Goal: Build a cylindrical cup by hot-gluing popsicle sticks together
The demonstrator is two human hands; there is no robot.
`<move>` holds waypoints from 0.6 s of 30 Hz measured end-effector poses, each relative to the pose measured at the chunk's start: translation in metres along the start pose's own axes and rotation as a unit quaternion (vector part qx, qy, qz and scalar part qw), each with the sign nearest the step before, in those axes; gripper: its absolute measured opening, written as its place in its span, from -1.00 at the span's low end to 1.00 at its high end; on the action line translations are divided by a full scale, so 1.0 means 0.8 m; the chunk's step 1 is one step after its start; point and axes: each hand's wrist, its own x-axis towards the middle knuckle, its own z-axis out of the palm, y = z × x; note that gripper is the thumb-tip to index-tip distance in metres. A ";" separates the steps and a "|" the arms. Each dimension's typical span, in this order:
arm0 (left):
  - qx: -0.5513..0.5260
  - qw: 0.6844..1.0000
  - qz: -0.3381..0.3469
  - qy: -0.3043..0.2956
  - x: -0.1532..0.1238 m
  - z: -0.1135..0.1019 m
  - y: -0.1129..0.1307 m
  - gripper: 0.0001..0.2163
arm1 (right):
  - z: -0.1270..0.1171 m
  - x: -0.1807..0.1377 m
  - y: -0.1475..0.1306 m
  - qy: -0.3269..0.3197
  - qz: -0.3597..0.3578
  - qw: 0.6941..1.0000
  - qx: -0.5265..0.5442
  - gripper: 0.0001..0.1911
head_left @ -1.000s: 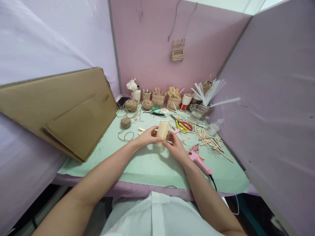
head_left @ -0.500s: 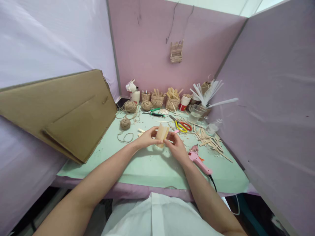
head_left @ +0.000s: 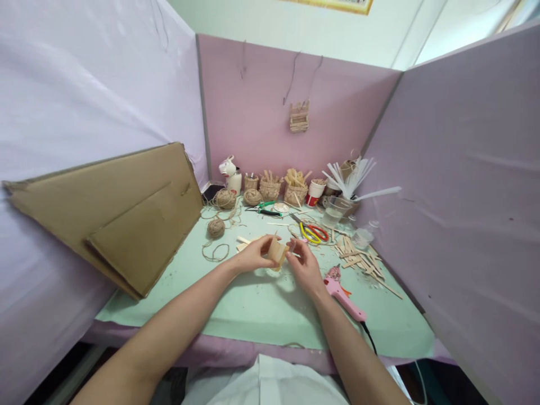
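Tilting from its earlier, more upright pose, the wooden piece (head_left: 276, 251) is now presenting another angle, suggesting inspection or adjustment. Left hand (head_left: 253, 256) is gripping its left side; right hand (head_left: 304, 269) is curling narrowly at its right edge, grip uncertain. Both are hovering above the counter (head_left: 253, 306). Rightward, a pink glue gun (head_left: 348, 304) is lying near; scissors (head_left: 311, 232) are resting farther off.

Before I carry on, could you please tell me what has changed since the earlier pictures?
The small wooden piece has been turned and tipped, so it looks shorter; the left hand keeps its grip, the right hand stays close beside it. The camera has tilted upward. The glue gun and scissors stayed put.
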 end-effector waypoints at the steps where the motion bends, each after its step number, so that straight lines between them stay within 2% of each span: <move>1: 0.000 1.000 -0.001 -0.004 0.000 0.000 0.000 -0.32 | 0.000 0.000 0.000 0.004 -0.002 1.000 -0.006 -0.50; 6: 0.011 1.000 -0.013 -0.012 0.002 -0.003 0.000 -0.35 | 0.000 -0.002 0.000 0.002 0.004 1.000 -0.029 -0.48; 11: -0.031 0.999 -0.008 -0.003 0.004 -0.007 -0.001 -0.36 | 0.003 -0.004 0.000 -0.012 0.012 0.999 -0.043 -0.39; 18: -0.087 0.995 -0.042 0.024 0.007 -0.007 -0.002 -0.28 | 0.006 -0.005 0.004 -0.044 0.038 0.998 -0.007 -0.35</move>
